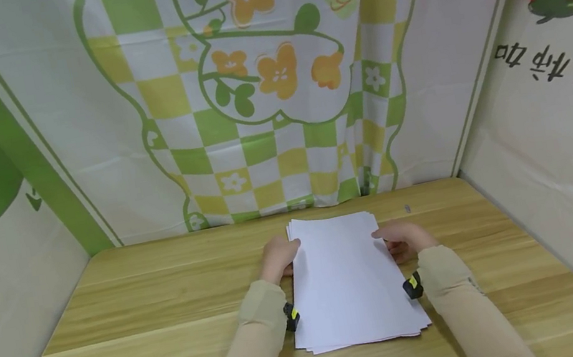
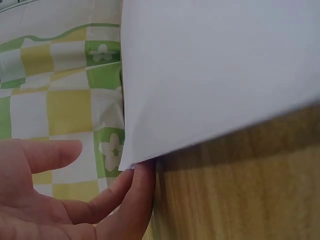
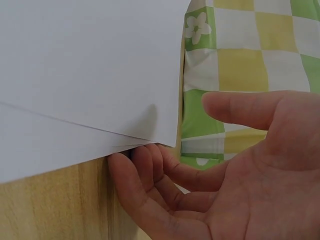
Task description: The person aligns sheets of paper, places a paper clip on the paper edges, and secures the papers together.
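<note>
A stack of white paper sheets (image 1: 349, 281) lies in the middle of the wooden table, its edges slightly uneven at the near end. At the stack's left edge is my left hand (image 1: 278, 257); in the left wrist view its fingertips (image 2: 145, 175) touch the paper's edge from below, while the thumb is held apart from the sheets. My right hand (image 1: 404, 237) is at the opposite edge. Its fingers (image 3: 145, 165) bend slightly beneath the sheets in the right wrist view, and the thumb stands off the paper. The fingers' ends under the paper are partly hidden.
The wooden table (image 1: 157, 288) reaches back to a checkered green and yellow curtain (image 1: 273, 168). A small greyish object (image 1: 408, 208) lies near the back edge, right of the stack. Printed cloth walls (image 1: 554, 146) stand on both sides.
</note>
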`<state>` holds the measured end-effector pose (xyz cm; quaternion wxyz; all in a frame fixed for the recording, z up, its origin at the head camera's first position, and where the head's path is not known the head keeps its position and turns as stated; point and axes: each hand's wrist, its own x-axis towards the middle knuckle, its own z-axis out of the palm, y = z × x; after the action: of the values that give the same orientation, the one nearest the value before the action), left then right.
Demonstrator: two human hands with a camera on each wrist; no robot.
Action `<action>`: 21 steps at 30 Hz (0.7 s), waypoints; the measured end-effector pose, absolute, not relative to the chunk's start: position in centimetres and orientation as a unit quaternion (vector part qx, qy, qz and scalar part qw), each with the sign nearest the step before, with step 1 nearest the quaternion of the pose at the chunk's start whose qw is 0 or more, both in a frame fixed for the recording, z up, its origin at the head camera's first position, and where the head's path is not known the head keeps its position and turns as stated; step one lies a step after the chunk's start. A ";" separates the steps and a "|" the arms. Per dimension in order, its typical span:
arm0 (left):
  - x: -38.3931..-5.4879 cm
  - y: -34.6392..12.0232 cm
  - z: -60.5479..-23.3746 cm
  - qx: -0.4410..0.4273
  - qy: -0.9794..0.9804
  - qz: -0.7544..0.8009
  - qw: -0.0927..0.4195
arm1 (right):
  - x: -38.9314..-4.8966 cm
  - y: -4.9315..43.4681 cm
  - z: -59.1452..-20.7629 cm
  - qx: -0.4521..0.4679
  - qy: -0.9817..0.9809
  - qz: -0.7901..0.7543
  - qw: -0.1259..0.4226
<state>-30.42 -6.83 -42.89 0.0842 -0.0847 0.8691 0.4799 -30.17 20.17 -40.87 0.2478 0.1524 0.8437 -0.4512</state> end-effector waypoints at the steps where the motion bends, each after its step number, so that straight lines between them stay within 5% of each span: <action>1: -30.4 -6.9 -42.8 -0.085 0.868 0.481 0.085 | -30.2 20.2 -40.9 0.154 0.843 -0.451 0.247; 21: -29.6 -7.0 -42.2 -0.101 0.840 0.523 0.098 | -30.6 20.5 -41.2 0.159 0.824 -0.479 0.259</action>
<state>-29.62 -7.04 -42.20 0.0984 -0.1011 0.8404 0.5233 -30.58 20.50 -41.20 0.2590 0.1587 0.8237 -0.4789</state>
